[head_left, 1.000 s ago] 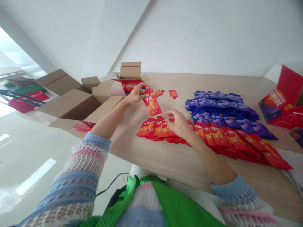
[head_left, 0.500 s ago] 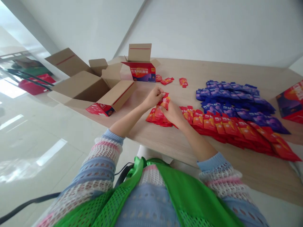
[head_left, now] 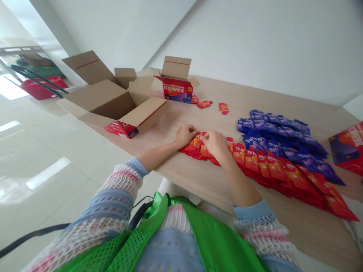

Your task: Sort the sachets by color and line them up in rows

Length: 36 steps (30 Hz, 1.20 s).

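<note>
Red sachets (head_left: 268,164) with orange pictures and white lettering lie overlapped in a long row along the front of the table. My left hand (head_left: 185,135) is at the row's left end, its thumb and fingers pinched at the top edge of a red sachet (head_left: 195,144). Just to the right, my right hand (head_left: 214,143) has its fingertips closed at the top of the same end of the row; it covers some sachets beneath it. Both hands rest low over the pile. Blue-purple sachets (head_left: 276,126) are heaped in rows behind the red ones.
An open brown carton (head_left: 150,113) with red printed sides stands at the left table edge. Behind it is a smaller open red box (head_left: 178,90). Several loose red sachets (head_left: 204,104) lie near that box. Another red and blue box (head_left: 348,145) sits at the far right.
The red sachet my hands held raised has come down onto the left end of the row. Both hands have moved lower with it, and the camera view has tilted slightly.
</note>
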### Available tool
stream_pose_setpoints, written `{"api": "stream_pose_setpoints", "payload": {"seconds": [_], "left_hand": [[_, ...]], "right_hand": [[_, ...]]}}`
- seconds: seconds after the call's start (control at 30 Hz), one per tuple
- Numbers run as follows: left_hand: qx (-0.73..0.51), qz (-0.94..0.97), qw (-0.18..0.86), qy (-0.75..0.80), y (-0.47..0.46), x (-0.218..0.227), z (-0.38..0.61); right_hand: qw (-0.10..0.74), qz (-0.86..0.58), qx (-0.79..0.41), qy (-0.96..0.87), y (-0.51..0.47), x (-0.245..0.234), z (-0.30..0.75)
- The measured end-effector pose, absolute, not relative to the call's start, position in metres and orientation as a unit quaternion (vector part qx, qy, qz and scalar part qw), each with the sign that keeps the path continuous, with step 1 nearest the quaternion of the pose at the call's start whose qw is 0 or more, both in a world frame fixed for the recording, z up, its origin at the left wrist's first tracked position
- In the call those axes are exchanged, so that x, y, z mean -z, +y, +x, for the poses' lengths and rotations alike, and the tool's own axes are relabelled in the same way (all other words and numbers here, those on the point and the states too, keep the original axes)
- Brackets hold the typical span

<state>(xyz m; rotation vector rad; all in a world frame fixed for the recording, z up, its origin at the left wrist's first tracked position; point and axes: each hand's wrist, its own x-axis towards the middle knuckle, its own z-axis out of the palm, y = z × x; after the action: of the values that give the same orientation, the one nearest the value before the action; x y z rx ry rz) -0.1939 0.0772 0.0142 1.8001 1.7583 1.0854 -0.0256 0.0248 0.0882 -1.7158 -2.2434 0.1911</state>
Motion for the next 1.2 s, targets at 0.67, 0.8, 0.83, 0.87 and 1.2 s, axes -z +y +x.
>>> {"api": "stream_pose_setpoints", "payload": {"seconds": [0.67,0.8,0.83,0.87,1.2], "left_hand": [[-0.402,0.617,0.127,0.664,0.065,-0.030,-0.213],[-0.441,0.548,0.067,0.708,0.096,-0.024,-0.256],[-0.450,0.534,0.076,0.712,0.103,-0.020,-0.263],[-0.451,0.531,0.098,0.710,0.109,-0.017,-0.269],[-0.267,0.579,0.204,0.743,0.131,-0.017,-0.276]], "right_hand": [[0.154,-0.592,-0.054,-0.789,0.041,-0.113,0.019],[0.086,-0.631,-0.079,-0.767,0.095,-0.134,0.019],[0.086,-0.651,-0.068,-0.751,0.112,-0.140,0.023],[0.091,-0.667,-0.052,-0.737,0.128,-0.146,0.027],[0.063,-0.772,-0.099,-0.625,0.235,-0.136,0.039]]}}
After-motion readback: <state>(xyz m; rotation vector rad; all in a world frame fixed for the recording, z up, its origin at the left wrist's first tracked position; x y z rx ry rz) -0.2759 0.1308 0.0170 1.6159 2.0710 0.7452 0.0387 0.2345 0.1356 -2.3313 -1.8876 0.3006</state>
